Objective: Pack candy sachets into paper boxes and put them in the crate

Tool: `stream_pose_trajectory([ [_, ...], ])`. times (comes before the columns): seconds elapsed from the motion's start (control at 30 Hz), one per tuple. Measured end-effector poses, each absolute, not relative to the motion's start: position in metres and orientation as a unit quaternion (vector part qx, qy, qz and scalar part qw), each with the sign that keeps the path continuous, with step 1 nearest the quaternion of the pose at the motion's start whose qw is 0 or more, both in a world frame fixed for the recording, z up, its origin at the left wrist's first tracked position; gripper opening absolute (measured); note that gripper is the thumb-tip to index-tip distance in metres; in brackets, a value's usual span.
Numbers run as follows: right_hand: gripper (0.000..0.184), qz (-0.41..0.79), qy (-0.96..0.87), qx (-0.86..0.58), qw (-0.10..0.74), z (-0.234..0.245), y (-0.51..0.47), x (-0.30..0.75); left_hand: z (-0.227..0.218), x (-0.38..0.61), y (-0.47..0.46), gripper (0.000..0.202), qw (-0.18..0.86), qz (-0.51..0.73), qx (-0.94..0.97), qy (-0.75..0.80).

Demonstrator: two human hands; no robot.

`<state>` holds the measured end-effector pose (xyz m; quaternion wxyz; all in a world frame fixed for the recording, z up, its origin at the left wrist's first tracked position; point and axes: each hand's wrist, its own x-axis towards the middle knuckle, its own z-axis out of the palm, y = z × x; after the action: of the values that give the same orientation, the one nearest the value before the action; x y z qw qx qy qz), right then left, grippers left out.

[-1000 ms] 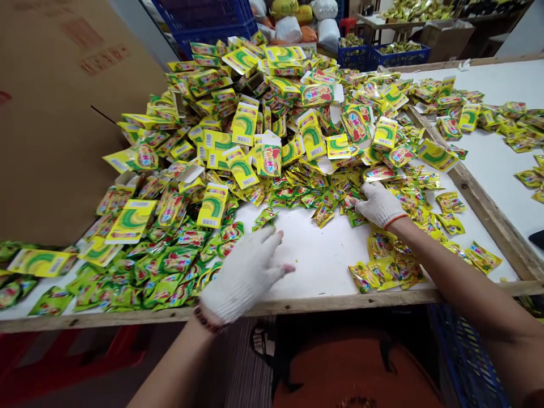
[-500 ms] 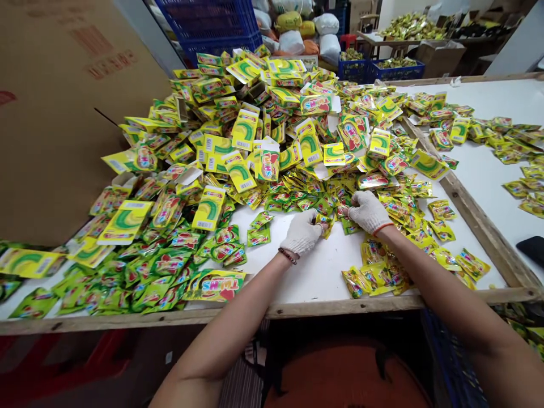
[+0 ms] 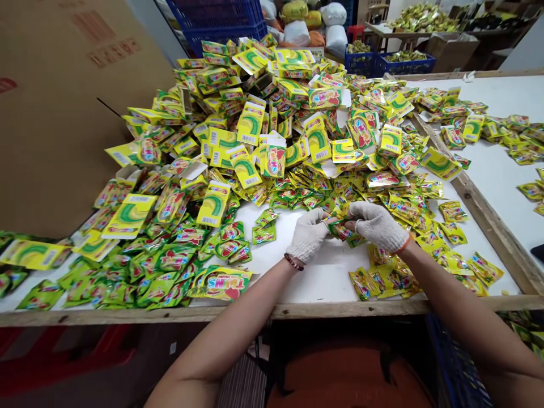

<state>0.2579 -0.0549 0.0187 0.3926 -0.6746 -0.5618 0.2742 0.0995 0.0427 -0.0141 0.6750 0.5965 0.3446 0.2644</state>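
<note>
My left hand (image 3: 308, 235), in a white knitted glove cut away at the fingertips, is closed on a small sachet, mostly hidden by the fingers. Close beside it, my right hand (image 3: 378, 225) in a similar glove pinches a green-and-red sachet (image 3: 340, 228). The fingertips of both hands nearly meet over the white tabletop (image 3: 293, 283). Behind them rises a heap of yellow-and-green printed boxes (image 3: 250, 122) mixed with sachets. Loose green sachets (image 3: 174, 258) lie to the left. Yellow sachets (image 3: 385, 277) lie beneath and around my right forearm.
A large cardboard carton (image 3: 63, 124) stands at the left. Wooden strips (image 3: 331, 309) edge the table, and a wooden divider (image 3: 484, 212) runs along the right. Blue crates (image 3: 403, 63) and stuffed sacks (image 3: 335, 37) are farther back. A red plastic stool (image 3: 85, 362) is below the table.
My hands have come together, and a green-and-red sachet is now between their fingers. The yellow sachet in my left hand has become mostly hidden. The view has shifted slightly.
</note>
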Motion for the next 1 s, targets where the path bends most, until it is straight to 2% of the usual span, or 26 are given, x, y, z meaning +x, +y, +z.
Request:
stream_pose_trajectory([
  [0.1, 0.014, 0.265, -0.559, -0.688, 0.380, 0.020, -0.053, 0.259, -0.013, 0.099, 0.039, 0.049, 0.720, 0.259, 0.560, 0.319],
  [0.23, 0.013, 0.262, -0.572, -0.693, 0.352, 0.016, -0.054, 0.265, -0.015, 0.099, 0.038, 0.036, 0.651, 0.266, 0.636, 0.318],
  [0.3, 0.011, 0.230, -0.559, -0.707, 0.367, 0.013, -0.054, 0.264, -0.016, 0.101, 0.037, 0.033, 0.644, 0.275, 0.635, 0.326],
  [0.33, 0.014, 0.208, -0.544, -0.715, 0.387, 0.011, -0.054, 0.261, -0.017, 0.102, 0.037, 0.033, 0.651, 0.283, 0.622, 0.329],
  [0.4, 0.035, 0.195, -0.506, -0.722, 0.429, 0.009, -0.053, 0.255, -0.015, 0.105, 0.035, 0.034, 0.660, 0.302, 0.603, 0.331],
  [0.47, 0.046, 0.264, -0.475, -0.711, 0.447, 0.009, -0.052, 0.250, -0.010, 0.109, 0.034, 0.032, 0.655, 0.305, 0.610, 0.326],
  [0.53, 0.042, 0.345, -0.439, -0.695, 0.453, 0.011, -0.052, 0.249, -0.002, 0.116, 0.038, 0.028, 0.634, 0.296, 0.640, 0.317],
  [0.63, 0.039, 0.326, -0.421, -0.709, 0.463, 0.015, -0.054, 0.257, 0.015, 0.134, 0.056, 0.021, 0.515, 0.315, 0.732, 0.315],
  [0.7, 0.036, 0.263, -0.446, -0.726, 0.453, 0.016, -0.056, 0.264, 0.027, 0.152, 0.076, 0.019, 0.346, 0.352, 0.813, 0.310],
  [0.8, 0.032, 0.202, -0.472, -0.731, 0.449, 0.013, -0.057, 0.274, 0.045, 0.179, 0.103, 0.032, 0.129, 0.322, 0.891, 0.293],
  [0.9, 0.028, 0.113, -0.505, -0.719, 0.464, 0.014, -0.061, 0.282, 0.065, 0.188, 0.111, 0.023, 0.080, 0.289, 0.908, 0.294],
  [1.0, 0.027, 0.000, -0.569, -0.689, 0.450, 0.023, -0.070, 0.289, 0.083, 0.168, 0.094, 0.023, 0.097, 0.343, 0.900, 0.250],
])
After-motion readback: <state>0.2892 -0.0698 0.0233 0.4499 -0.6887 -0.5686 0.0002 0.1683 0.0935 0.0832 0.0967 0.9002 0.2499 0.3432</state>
